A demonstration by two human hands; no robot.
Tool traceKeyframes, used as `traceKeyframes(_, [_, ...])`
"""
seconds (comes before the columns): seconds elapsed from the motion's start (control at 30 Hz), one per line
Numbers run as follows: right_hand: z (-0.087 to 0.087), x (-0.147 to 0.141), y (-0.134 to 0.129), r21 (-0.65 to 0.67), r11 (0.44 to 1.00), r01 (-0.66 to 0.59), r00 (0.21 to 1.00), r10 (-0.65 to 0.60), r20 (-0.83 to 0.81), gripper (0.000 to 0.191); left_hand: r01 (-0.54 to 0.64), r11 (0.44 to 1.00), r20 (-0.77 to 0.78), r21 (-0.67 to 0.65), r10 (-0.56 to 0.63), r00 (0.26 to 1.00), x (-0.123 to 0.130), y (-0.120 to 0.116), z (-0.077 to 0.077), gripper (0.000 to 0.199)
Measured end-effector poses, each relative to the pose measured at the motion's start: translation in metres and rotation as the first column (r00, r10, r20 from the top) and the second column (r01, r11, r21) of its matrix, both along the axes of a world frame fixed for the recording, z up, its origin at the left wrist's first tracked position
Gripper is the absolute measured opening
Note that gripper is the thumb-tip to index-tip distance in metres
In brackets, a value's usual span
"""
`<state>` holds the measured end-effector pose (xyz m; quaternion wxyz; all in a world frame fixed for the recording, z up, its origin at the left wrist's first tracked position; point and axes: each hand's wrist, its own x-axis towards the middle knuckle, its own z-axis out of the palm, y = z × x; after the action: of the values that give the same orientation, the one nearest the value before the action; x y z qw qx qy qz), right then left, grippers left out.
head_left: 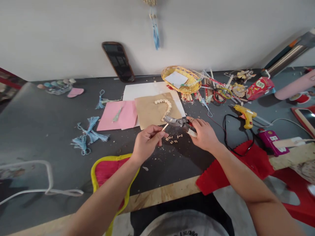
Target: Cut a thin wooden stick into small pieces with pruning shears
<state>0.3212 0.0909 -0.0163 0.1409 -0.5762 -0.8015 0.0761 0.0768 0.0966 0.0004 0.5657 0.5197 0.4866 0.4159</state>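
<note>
Both hands work above the middle of the desk (61,131), between its front edge and the wall along its back edge. The left hand (149,144) is closed in a pinch, thumb against fingers, on a thin pale stick (165,127). The stick's long axis slants: its free end points toward the desk's back edge and a little toward the right edge, right at the blades of the pruning shears (180,122). Whether that end sits between the blades or only against them, I cannot tell. The right hand (203,134) is wrapped around the shears' handles; the shears' long axis runs crosswise, the curved tip toward the desk's left edge and slightly toward the back.

Short cut pieces (172,139) lie scattered on the desk just below the shears. Behind the hands, a brown sheet (150,108) bears a hook-shaped row of small pale pieces (169,105), its bend toward the desk's right edge. Pink paper (105,118) lies on the left of the brown sheet, and a yellow wicker basket (197,87) stands near the back edge.
</note>
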Motion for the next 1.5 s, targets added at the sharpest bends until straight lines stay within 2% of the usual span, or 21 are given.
traceKeyframes(0.1, [0.000, 0.004, 0.002, -0.021, 0.999, -0.047, 0.999, 0.047, 0.012, 0.059, 0.015, 1.000, -0.012, 0.018, -0.015, 1.000, -0.003, -0.001, 0.002, 0.018])
traceKeyframes(0.17, [0.001, 0.008, 0.003, -0.036, 0.994, -0.100, 0.995, 0.100, 0.004, 0.060, 0.094, 0.994, 0.077, -0.058, -0.089, 0.993, -0.006, -0.001, 0.005, 0.022])
traceKeyframes(0.27, [0.001, 0.012, 0.004, -0.027, 0.989, -0.149, 0.989, 0.148, -0.018, 0.062, 0.218, 0.956, 0.234, -0.197, -0.170, 0.957, -0.009, 0.001, 0.009, 0.032])
traceKeyframes(0.5, [0.002, 0.006, 0.001, -0.004, 0.990, -0.141, 0.984, 0.140, -0.106, 0.058, 0.237, 0.916, 0.341, -0.324, -0.121, 0.932, -0.008, 0.003, 0.014, 0.037])
traceKeyframes(0.7, [0.005, 0.002, -0.002, -0.035, 0.995, -0.094, 0.993, 0.091, -0.073, 0.055, 0.275, 0.884, 0.387, -0.378, -0.119, 0.914, -0.011, 0.004, 0.016, 0.037])
traceKeyframes(0.8, [0.002, 0.007, 0.002, -0.007, 0.992, -0.127, 0.990, 0.126, -0.061, 0.056, 0.323, 0.863, 0.422, -0.389, -0.145, 0.895, -0.012, 0.005, 0.015, 0.034])
traceKeyframes(1.0, [0.000, 0.012, 0.006, 0.000, 0.974, -0.225, 0.972, 0.224, -0.071, 0.063, 0.562, 0.718, 0.563, -0.411, -0.284, 0.776, -0.017, 0.008, 0.008, 0.023])
traceKeyframes(1.23, [0.003, 0.005, 0.000, 0.049, 0.977, -0.207, 0.973, 0.211, -0.096, 0.056, 0.592, 0.697, 0.604, -0.406, -0.282, 0.746, -0.022, 0.010, 0.009, 0.020])
traceKeyframes(1.3, [0.004, 0.004, -0.001, 0.048, 0.982, -0.182, 0.979, 0.185, -0.080, 0.053, 0.577, 0.714, 0.579, -0.397, -0.294, 0.761, -0.022, 0.009, 0.010, 0.023])
traceKeyframes(1.33, [0.004, 0.004, -0.001, 0.045, 0.986, -0.161, 0.984, 0.164, -0.069, 0.052, 0.545, 0.745, 0.547, -0.385, -0.291, 0.785, -0.020, 0.009, 0.010, 0.025])
traceKeyframes(1.43, [0.002, 0.004, 0.000, 0.025, 0.996, -0.086, 0.996, 0.087, -0.032, 0.053, 0.313, 0.914, 0.349, -0.257, -0.215, 0.912, -0.013, 0.006, 0.006, 0.028])
traceKeyframes(1.5, [0.000, 0.004, 0.002, 0.016, 0.999, -0.045, 0.999, 0.045, -0.001, 0.053, 0.148, 0.984, 0.170, -0.100, -0.130, 0.977, -0.007, 0.004, 0.001, 0.026])
